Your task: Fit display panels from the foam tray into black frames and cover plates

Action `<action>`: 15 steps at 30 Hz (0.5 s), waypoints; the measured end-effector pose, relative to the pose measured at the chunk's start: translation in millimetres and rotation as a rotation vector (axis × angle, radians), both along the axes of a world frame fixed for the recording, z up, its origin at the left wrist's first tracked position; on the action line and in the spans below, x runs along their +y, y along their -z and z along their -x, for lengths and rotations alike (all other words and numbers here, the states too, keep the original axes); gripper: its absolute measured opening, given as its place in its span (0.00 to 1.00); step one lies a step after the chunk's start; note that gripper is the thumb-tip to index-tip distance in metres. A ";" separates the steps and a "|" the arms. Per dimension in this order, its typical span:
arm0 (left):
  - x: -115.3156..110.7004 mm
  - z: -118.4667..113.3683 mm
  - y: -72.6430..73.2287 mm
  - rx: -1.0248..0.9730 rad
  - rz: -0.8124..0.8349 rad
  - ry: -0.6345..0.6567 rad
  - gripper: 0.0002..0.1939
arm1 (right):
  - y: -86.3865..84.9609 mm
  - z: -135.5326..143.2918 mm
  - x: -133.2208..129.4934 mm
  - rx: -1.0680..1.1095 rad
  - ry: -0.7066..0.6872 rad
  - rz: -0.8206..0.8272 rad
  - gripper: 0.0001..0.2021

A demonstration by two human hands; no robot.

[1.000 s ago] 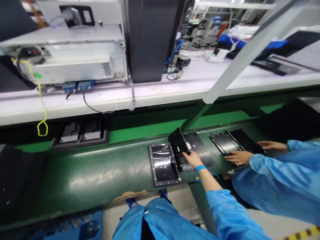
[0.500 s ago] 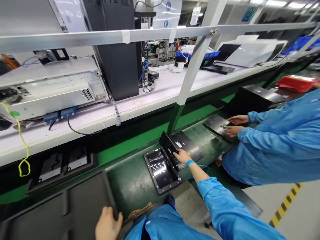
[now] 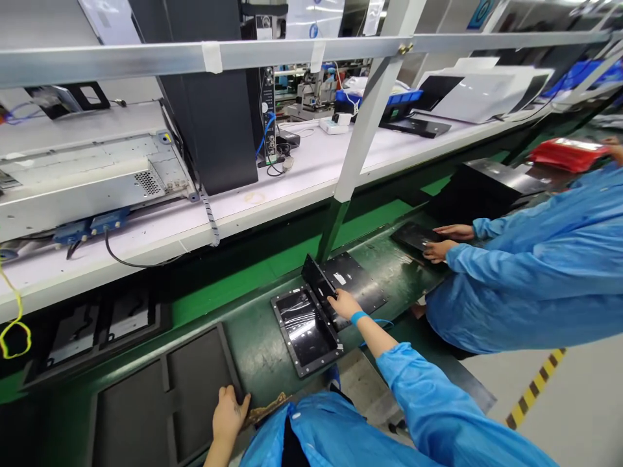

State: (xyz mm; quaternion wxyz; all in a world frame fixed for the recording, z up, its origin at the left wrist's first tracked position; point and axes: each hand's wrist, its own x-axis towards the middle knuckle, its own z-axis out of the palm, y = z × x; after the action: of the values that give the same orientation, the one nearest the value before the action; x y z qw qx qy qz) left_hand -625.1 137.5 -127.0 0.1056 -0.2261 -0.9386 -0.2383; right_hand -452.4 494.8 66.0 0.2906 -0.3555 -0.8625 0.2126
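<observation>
My right hand (image 3: 344, 303) pinches the edge of a thin black panel (image 3: 317, 277) that stands tilted on its long side. Directly left of it lies a black-framed part with a glossy screen-like face (image 3: 304, 324), holes along its rim. A flat black plate (image 3: 350, 282) with small white labels lies behind and right of my right hand. My left hand (image 3: 230, 412) grips the near right edge of a black tray with two recesses (image 3: 168, 370), fingers over its rim. This tray rests flat on the green bench surface.
A co-worker's hands (image 3: 440, 243) handle a dark plate on the right. A red package (image 3: 567, 154) sits beyond. Another tray with grey panels (image 3: 124, 318) is under the shelf (image 3: 228, 214). A metal post (image 3: 357, 136) rises behind the bench.
The black tray has come down and away from me onto the bench, my left hand still at its edge. My right hand keeps the panel tilted. The co-worker's plate looks darker now.
</observation>
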 end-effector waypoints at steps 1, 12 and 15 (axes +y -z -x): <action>-1.0 -1.6 4.4 0.010 -0.045 -0.026 0.11 | -0.1 -1.2 2.1 -0.001 -0.012 0.002 0.10; 181.3 -71.3 -54.8 0.209 -0.215 0.178 0.22 | -4.4 -13.9 16.6 -0.015 -0.152 0.064 0.11; 215.7 -80.3 -62.8 0.248 -0.113 -0.055 0.22 | -8.1 -16.6 19.1 -0.058 -0.194 0.061 0.11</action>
State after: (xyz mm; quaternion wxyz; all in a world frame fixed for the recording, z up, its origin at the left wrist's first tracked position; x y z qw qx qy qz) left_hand -544.8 353.2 -64.2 0.2399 -0.2215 -0.9092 -0.2582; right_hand -435.8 513.9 74.1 0.2325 -0.2851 -0.8941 0.2555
